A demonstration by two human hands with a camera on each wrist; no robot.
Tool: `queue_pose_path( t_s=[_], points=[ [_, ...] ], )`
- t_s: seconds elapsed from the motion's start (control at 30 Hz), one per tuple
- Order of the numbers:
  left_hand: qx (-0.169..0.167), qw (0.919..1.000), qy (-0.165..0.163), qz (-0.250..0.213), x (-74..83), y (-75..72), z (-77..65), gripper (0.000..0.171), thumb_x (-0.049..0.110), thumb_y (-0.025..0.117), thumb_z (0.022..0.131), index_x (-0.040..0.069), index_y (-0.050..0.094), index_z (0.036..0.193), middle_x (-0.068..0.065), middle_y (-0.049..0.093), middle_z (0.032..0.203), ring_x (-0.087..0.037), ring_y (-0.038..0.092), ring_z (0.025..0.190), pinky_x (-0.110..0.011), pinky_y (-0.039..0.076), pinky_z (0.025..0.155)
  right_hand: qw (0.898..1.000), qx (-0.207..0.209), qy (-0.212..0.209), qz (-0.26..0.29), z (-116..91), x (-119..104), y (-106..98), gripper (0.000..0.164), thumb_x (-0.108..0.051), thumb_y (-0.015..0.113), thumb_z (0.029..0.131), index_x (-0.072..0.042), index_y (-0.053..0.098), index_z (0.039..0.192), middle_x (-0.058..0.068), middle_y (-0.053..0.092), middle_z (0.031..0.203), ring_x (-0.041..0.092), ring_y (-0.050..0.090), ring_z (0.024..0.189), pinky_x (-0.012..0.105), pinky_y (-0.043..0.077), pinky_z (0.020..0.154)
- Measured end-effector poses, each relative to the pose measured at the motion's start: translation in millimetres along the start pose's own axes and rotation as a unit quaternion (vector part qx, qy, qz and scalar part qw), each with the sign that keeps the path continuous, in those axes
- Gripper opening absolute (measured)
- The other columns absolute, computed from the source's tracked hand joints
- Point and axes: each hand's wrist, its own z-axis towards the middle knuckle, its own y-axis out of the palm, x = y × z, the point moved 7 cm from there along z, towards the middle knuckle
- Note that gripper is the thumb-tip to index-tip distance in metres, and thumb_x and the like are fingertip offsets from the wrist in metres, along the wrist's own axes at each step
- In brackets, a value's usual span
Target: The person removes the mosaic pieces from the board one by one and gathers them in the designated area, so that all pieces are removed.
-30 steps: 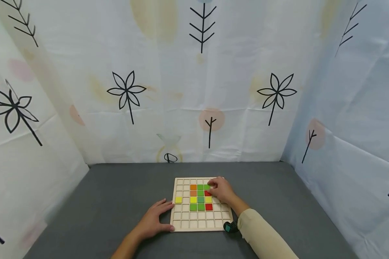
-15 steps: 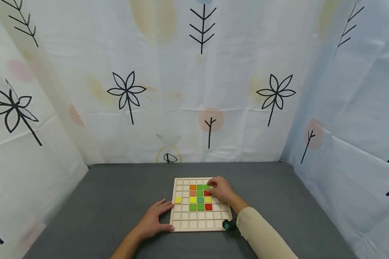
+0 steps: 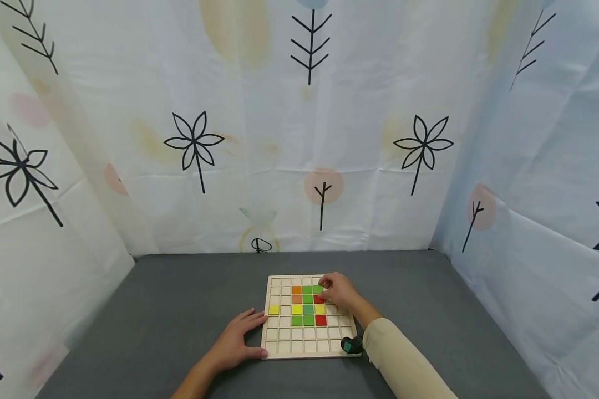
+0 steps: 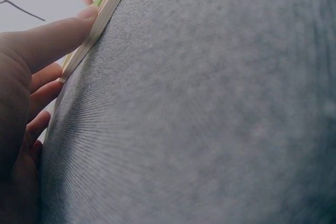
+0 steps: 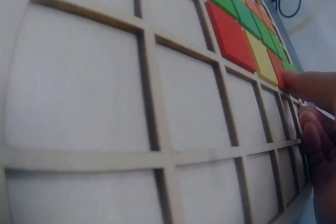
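Note:
A pale wooden grid board (image 3: 304, 348) lies on the grey table, a block of coloured square tiles in its cells. My left hand (image 3: 233, 342) rests at the board's left edge, thumb and fingertips against the rim, the fingers spread and fairly straight. Over the block's far right corner is my right hand (image 3: 341, 291), thumb and index finger apart beside a green tile (image 3: 316, 289). In the right wrist view the thumb touches a red tile (image 5: 277, 66), while the other fingers are bent. The index fingertip is hidden there, and whether anything is pinched cannot be made out.
One yellow tile (image 3: 273, 310) sits alone in the left column. Nearer cells of the board are bare wood. A dark wrist device (image 3: 350, 346) is by the right cuff, over the near right corner. White printed cloth (image 3: 259, 166) stands behind and at both sides.
The camera view has shifted very slightly. Both hands and the tiles hold the same places on the board.

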Motion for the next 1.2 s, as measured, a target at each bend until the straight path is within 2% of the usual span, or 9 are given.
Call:
queue_pose_path(
  t_s=[0.2, 0.37, 0.53, 0.83, 1.03, 1.2],
  points=[
    [-0.006, 0.9998, -0.014, -0.012, -1.5, -1.4, 0.6, 0.082, 0.054, 0.080, 0.071, 0.012, 0.057, 0.138, -0.004, 0.052, 0.142, -0.038, 0.033, 0.137, -0.065, 0.027, 0.103, 0.999, 0.042, 0.000, 0.003, 2.3, 5.4, 2.0, 0.019, -0.009, 0.075, 0.085, -0.006, 0.065, 0.101, 0.004, 0.052, 0.091, 0.018, 0.048, 0.076, 0.034, 0.044, 0.069],
    [0.000, 0.9999, -0.005, -0.015, 0.0, -3.2, 2.1, 0.082, 0.050, 0.082, 0.071, 0.010, 0.057, 0.137, -0.006, 0.051, 0.142, -0.040, 0.032, 0.137, -0.066, 0.026, 0.103, 0.997, 0.073, -0.018, -0.031, 5.2, 3.9, 2.7, 0.017, -0.012, 0.075, 0.086, -0.007, 0.066, 0.099, 0.001, 0.053, 0.089, 0.017, 0.050, 0.077, 0.036, 0.046, 0.071],
    [-0.002, 0.9999, -0.005, -0.013, 1.1, -1.8, 2.4, 0.082, 0.051, 0.081, 0.070, 0.011, 0.057, 0.138, -0.005, 0.051, 0.142, -0.039, 0.033, 0.137, -0.065, 0.027, 0.103, 0.996, 0.087, -0.010, -0.035, 4.7, 3.9, 0.2, 0.015, -0.011, 0.074, 0.086, -0.007, 0.065, 0.097, 0.000, 0.056, 0.088, 0.018, 0.053, 0.079, 0.037, 0.048, 0.072],
    [-0.012, 0.9997, -0.017, -0.013, 1.8, 0.4, -0.9, 0.081, 0.052, 0.080, 0.071, 0.012, 0.057, 0.137, -0.005, 0.052, 0.142, -0.040, 0.033, 0.137, -0.066, 0.028, 0.102, 0.998, 0.065, -0.004, 0.013, 2.0, -0.5, -0.7, 0.007, -0.008, 0.071, 0.089, -0.006, 0.065, 0.093, 0.000, 0.059, 0.084, 0.017, 0.054, 0.076, 0.034, 0.049, 0.067],
    [-0.008, 0.9998, -0.017, -0.010, 2.6, -0.8, -0.4, 0.081, 0.052, 0.081, 0.071, 0.012, 0.057, 0.137, -0.005, 0.052, 0.142, -0.039, 0.033, 0.137, -0.065, 0.028, 0.102, 0.999, 0.044, -0.016, -0.006, 4.0, -5.2, -0.6, 0.008, -0.007, 0.071, 0.089, -0.006, 0.065, 0.094, 0.001, 0.060, 0.086, 0.018, 0.056, 0.078, 0.036, 0.050, 0.069],
    [-0.010, 0.9998, -0.016, -0.009, 3.3, -1.6, -0.2, 0.081, 0.052, 0.081, 0.071, 0.012, 0.057, 0.137, -0.005, 0.052, 0.142, -0.039, 0.033, 0.137, -0.065, 0.027, 0.103, 0.999, 0.047, -0.016, -0.014, 3.3, -3.7, -0.2, 0.010, -0.010, 0.072, 0.088, -0.007, 0.065, 0.095, 0.000, 0.060, 0.088, 0.018, 0.056, 0.080, 0.036, 0.050, 0.069]
  ],
)
